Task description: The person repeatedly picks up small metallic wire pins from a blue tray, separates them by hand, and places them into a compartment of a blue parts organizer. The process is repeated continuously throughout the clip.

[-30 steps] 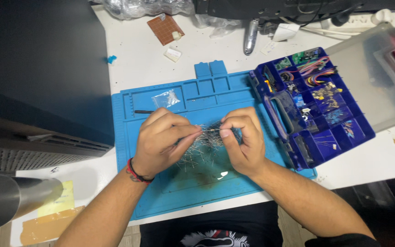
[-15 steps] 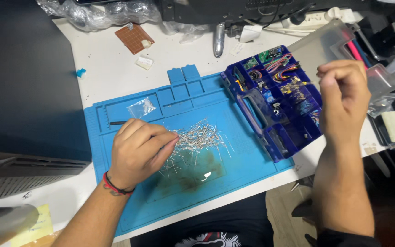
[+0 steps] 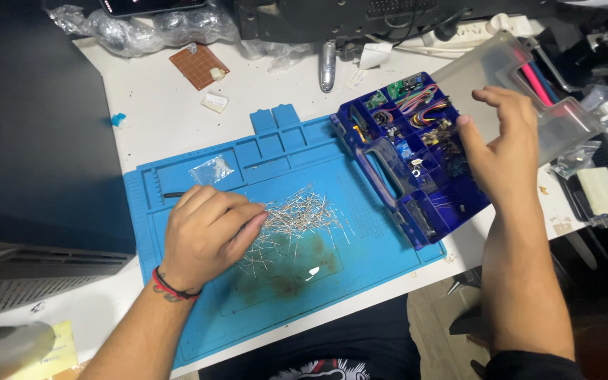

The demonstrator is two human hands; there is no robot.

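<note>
My left hand [image 3: 205,236] rests on the blue work mat [image 3: 360,253] with its fingers curled together. Its fingertips touch the left edge of a loose pile of thin metal-leaded components [image 3: 297,214]; nothing shows inside the hand. My right hand [image 3: 504,141] hovers with fingers spread over the right side of an open dark blue compartment box [image 3: 388,162]. The box holds coloured wires and small parts. Its translucent lid [image 3: 487,70] leans back behind my right hand.
A small clear bag [image 3: 211,169] and a thin black rod [image 3: 172,195] lie on the mat's far left. A brown perforated board [image 3: 198,65] and a silver tool [image 3: 327,67] lie at the back. A dark case [image 3: 36,141] stands left; bags and parts crowd the right [image 3: 599,190].
One second ago both hands pinched a component over the pile. My right hand then left the pile, swung right over the box with fingers pinched, and has now spread open. The left hand stayed.
</note>
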